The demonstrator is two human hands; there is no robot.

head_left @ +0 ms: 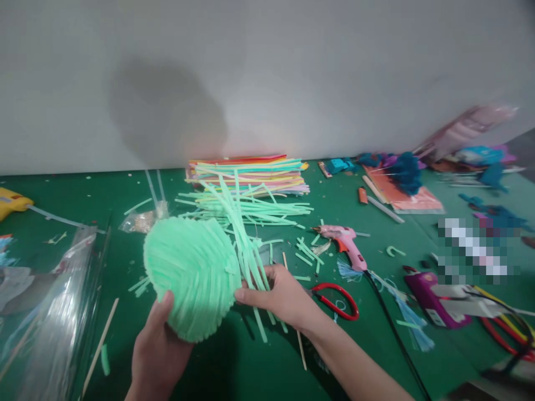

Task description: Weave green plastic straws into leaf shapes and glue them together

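Note:
In front of me, my left hand (161, 345) is closed on the lower left edge of a mint-green fuzzy leaf shape (192, 273), built from pipe cleaners laid in slanting rows. Its thumb lies on the front and the other fingers are hidden behind. My right hand (280, 295) is closed around a loose bunch of mint-green pipe cleaners (246, 245), which fan up and out below the fingers. The right thumb tip touches the leaf's right edge. Behind the bunch, a pile of green pipe cleaners (271, 210) lies on the green table (217, 379).
Multicoloured pipe cleaners (251, 172) lie by the wall. To the right are a pink glue gun (345, 242) with its cord, red-handled pliers (338, 301), cut green bits (309, 253) and a purple device (434, 301). Clear plastic packaging (62, 317) and a yellow glue gun (14, 203) sit left.

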